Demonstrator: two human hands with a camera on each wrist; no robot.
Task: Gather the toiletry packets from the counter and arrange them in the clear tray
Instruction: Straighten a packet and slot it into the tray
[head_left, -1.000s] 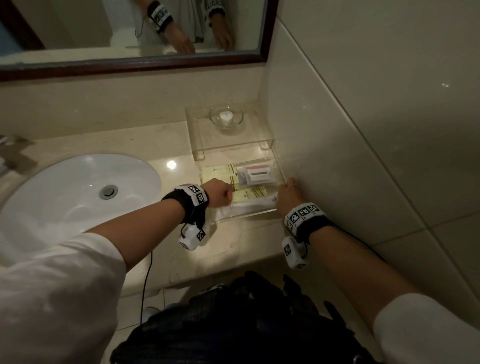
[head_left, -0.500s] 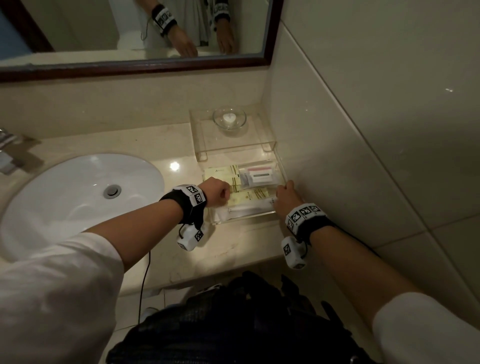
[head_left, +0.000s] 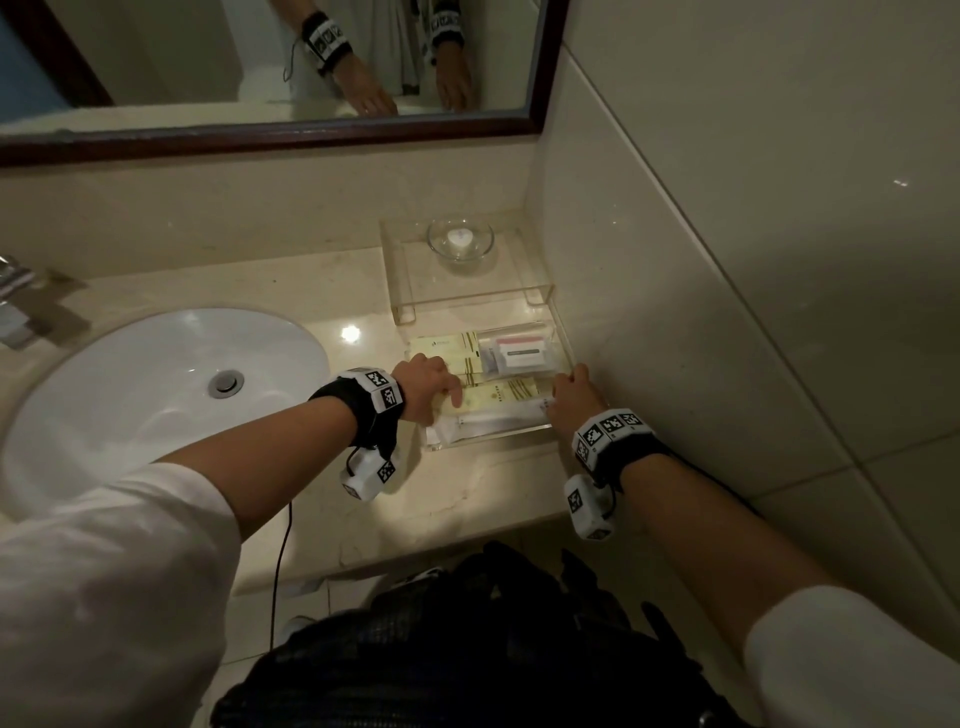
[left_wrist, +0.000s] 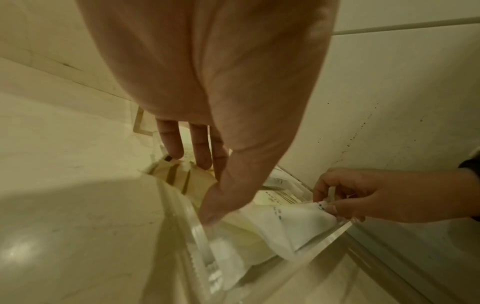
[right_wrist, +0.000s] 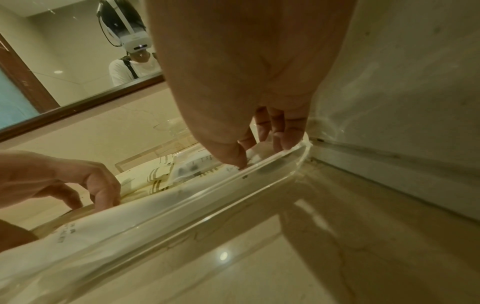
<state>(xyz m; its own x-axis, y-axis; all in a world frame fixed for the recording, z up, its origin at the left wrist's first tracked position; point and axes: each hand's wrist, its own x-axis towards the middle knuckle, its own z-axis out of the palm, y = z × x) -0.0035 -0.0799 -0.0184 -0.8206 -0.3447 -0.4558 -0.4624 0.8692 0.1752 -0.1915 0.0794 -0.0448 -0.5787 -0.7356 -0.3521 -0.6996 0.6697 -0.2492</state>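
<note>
The clear tray (head_left: 493, 441) sits on the counter against the right wall. It holds yellow striped packets (head_left: 452, 345), a clear packet with a white and red label (head_left: 519, 353) and a long white packet (head_left: 498, 422) along the front wall. My left hand (head_left: 441, 389) is at the tray's left end. Its straight fingers (left_wrist: 176, 148) touch a yellow packet (left_wrist: 179, 176), and the thumb presses down near the white packet's (left_wrist: 293, 224) left end. My right hand (head_left: 563, 397) pinches that packet's right end, thumb and forefinger (left_wrist: 327, 205) in the front right corner (right_wrist: 259, 150).
A white sink basin (head_left: 156, 395) with a faucet (head_left: 15, 301) fills the counter's left. Behind the tray a clear riser carries a glass dish (head_left: 460, 239). The tiled wall (head_left: 727, 260) rises right beside the tray. A black bag (head_left: 467, 649) hangs below the counter edge.
My left hand has loosened from a fist, and its thumb now stretches onto the packets. The right hand stays at the tray's right end.
</note>
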